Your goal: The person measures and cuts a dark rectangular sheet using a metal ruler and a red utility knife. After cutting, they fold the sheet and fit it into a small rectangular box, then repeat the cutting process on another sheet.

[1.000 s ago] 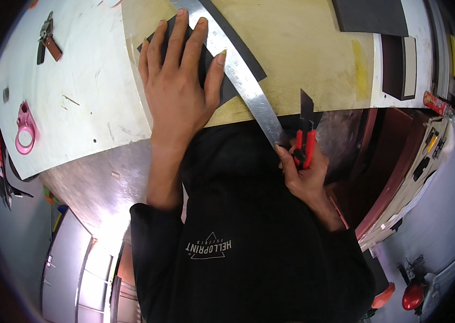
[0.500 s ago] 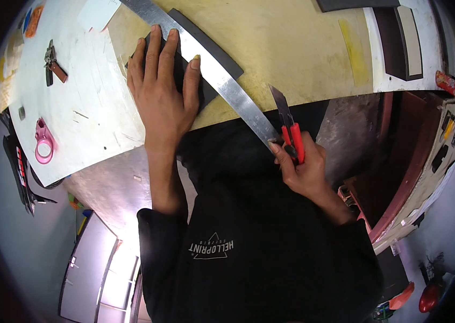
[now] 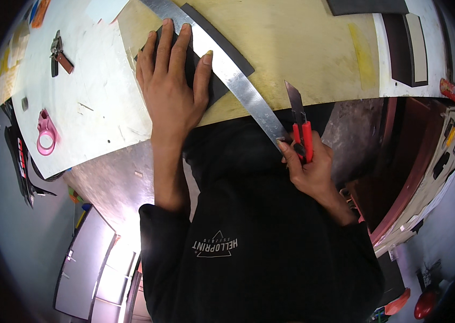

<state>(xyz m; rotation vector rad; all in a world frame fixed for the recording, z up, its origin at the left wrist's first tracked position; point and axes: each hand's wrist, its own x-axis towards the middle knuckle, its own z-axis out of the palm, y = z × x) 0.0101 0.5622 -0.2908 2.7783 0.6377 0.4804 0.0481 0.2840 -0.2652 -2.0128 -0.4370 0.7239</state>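
Black shirt (image 3: 270, 237): white print (image 3: 215, 247) on front, one word in capitals plus smaller line, with triangle outline (all upside down in view). Metal ruler (image 3: 242, 88): fine marks on blade, too faint to read. Red packet (image 3: 452, 91), right end of desk (image 3: 93, 75): printing too blurred. Black object with red strip (image 3: 21, 156), far left: pale marks, illegible.

- Steel ruler (image 3: 238, 86): shiny silver
- Utility knife (image 3: 307, 139): bright red, with black slider (image 3: 298, 149), dark grey blade (image 3: 294, 100)
- Flat sheet (image 3: 235, 59): charcoal grey
- Cutting surface (image 3: 303, 48): mottled olive-yellow, brighter yellow streak (image 3: 363, 54)
- Tape dispenser (image 3: 44, 120): pink
- Shirt (image 3: 276, 258): black, white print (image 3: 215, 247)
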